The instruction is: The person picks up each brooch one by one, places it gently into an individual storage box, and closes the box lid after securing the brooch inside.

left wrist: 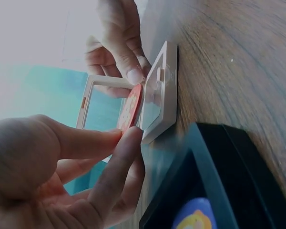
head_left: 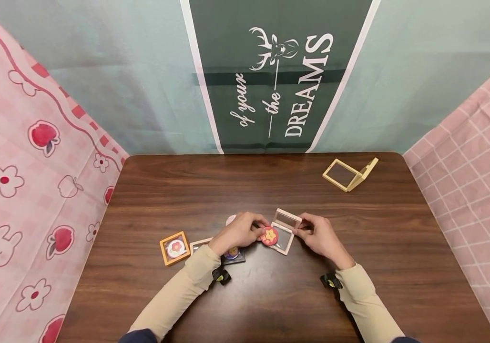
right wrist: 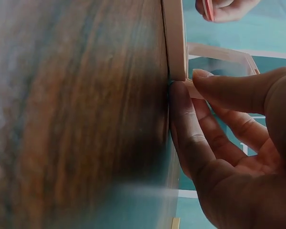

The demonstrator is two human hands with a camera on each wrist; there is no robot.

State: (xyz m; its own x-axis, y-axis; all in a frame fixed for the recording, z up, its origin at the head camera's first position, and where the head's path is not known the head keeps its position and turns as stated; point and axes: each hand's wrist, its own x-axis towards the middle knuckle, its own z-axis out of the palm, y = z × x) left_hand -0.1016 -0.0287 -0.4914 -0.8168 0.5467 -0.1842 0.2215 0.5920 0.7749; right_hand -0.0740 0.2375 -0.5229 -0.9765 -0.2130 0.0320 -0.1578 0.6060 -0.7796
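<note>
My left hand (head_left: 242, 229) pinches a round red badge (head_left: 269, 236) with a yellow flower between thumb and fingertips. The badge is tilted over the lower half of an opened pale pink display case (head_left: 287, 246) with clear film panes. My right hand (head_left: 320, 236) grips that case at its right side near the hinge, thumb and index finger on the frame in the right wrist view. The raised lid (left wrist: 85, 102) leans back behind the badge in the left wrist view. Under my left wrist, a black case (left wrist: 238, 171) with a blue-purple badge (left wrist: 196, 214) is partly hidden.
An orange case (head_left: 167, 256) holding a white badge with a red flower lies at the left. Beside it, a whitish case (head_left: 196, 245) is half covered by my left forearm. A yellow case (head_left: 335, 183) stands opened at the back right of the wooden table (head_left: 176, 190).
</note>
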